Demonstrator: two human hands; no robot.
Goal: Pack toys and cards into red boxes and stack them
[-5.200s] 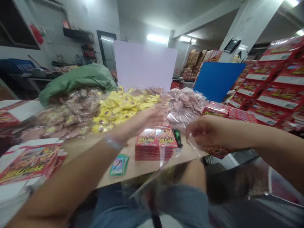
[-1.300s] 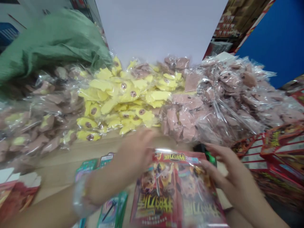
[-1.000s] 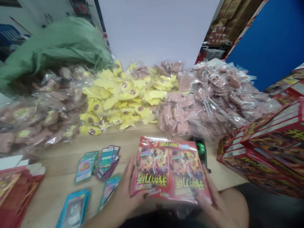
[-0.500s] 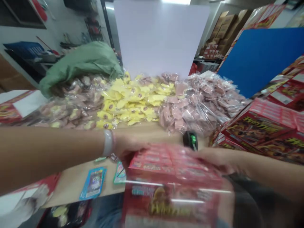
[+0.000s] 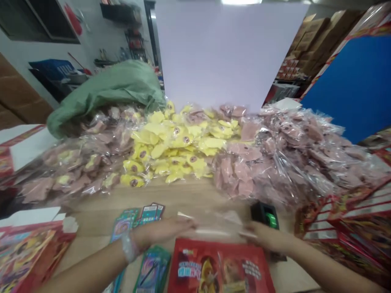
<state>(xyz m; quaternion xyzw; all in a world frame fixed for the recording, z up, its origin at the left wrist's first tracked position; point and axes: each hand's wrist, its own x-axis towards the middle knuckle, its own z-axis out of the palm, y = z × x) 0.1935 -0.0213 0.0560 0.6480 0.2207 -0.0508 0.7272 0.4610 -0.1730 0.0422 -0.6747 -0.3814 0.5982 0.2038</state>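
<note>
A red printed package (image 5: 222,264) with cartoon figures lies at the front of the table, close to me. Clear plastic film (image 5: 214,224) stretches along its far edge, between my hands. My left hand (image 5: 169,230) is at the film's left end, its fingers stretched flat toward the middle and somewhat blurred. At the right end, the extended fingers of my right hand (image 5: 264,236) touch the film. A stack of teal cards (image 5: 152,268) lies left of the package. Beside my right hand stands a black tape dispenser (image 5: 264,217) with a green roll.
Wrapped yellow toys (image 5: 174,142) and wrapped pink toys (image 5: 293,146) are heaped across the back, near a green sack (image 5: 113,85). More cards (image 5: 125,221) lie by my left wrist. Red boxes stand at left (image 5: 27,252) and right (image 5: 360,228). A white panel (image 5: 222,53) rises behind.
The film-wrapped red boxes held between both hands have left the near foreground. A red package now lies there, with my hands at the film beyond it. The view has shifted.
</note>
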